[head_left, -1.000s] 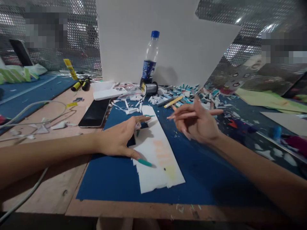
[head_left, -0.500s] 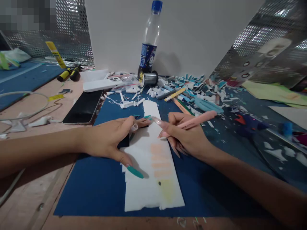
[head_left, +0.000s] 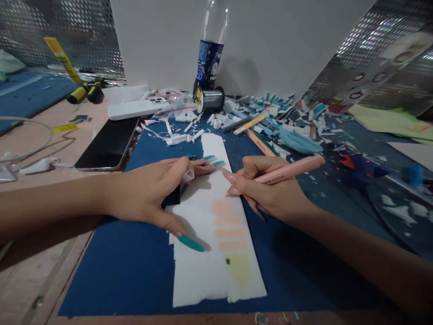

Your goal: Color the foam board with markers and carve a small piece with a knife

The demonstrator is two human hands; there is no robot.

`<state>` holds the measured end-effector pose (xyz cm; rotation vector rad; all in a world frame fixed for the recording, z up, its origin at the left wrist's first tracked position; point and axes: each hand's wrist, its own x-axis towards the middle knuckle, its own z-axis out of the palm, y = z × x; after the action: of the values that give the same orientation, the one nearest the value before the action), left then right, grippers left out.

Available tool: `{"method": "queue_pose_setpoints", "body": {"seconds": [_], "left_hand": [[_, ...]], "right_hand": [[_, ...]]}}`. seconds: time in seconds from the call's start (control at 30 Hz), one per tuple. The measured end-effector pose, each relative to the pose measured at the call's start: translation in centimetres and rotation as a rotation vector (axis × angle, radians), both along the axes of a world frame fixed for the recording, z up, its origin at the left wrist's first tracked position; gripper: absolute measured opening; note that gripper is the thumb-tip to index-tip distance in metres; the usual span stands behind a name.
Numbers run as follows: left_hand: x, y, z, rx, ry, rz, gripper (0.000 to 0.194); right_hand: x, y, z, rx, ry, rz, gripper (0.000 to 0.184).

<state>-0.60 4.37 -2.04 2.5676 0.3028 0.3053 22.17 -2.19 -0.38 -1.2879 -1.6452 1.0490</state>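
My left hand [head_left: 149, 187] lies spread on a long white sheet [head_left: 199, 271], thumb and fingertips apart, with long teal nails. A small pale translucent piece [head_left: 188, 175] shows by its bent finger; I cannot tell what it is. In my right hand [head_left: 270, 189] is a peach-pink marker [head_left: 291, 169] with dark lettering, its back end tilted up to the right. The marker's tip is at the sheet's right side, above a peach patch [head_left: 221, 210] and peach stripes [head_left: 232, 233]. Lower down, the sheet carries a yellow patch [head_left: 241, 271] and a black dot [head_left: 228, 261].
A blue mat [head_left: 118, 271] lies beneath the sheet. Behind are a bottle [head_left: 209, 61], a wire spool [head_left: 212, 100], foam scraps [head_left: 270, 106] and a yellow pen [head_left: 250, 123]. A black-screened phone [head_left: 108, 144] lies left; a dark blue glue gun [head_left: 361, 169] with its cord lies right.
The view has shifted slightly, with the bottle now higher and its cap cut off. My right hand and marker appear a little farther right; both hands keep nearly the same pose.
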Motion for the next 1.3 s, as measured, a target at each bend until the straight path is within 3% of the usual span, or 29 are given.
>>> {"method": "queue_pose_setpoints", "body": {"seconds": [0.33, 1.3], "left_hand": [[-0.05, 0.08, -0.18, 0.021, -0.011, -0.001, 0.056], [0.35, -0.26, 0.57, -0.053, -0.009, -0.009, 0.054]], "right_hand": [[0.03, 0.26, -0.16, 0.133, -0.140, 0.028, 0.046], [0.15, 0.28, 0.26, 0.133, -0.161, 0.033, 0.046]]}}
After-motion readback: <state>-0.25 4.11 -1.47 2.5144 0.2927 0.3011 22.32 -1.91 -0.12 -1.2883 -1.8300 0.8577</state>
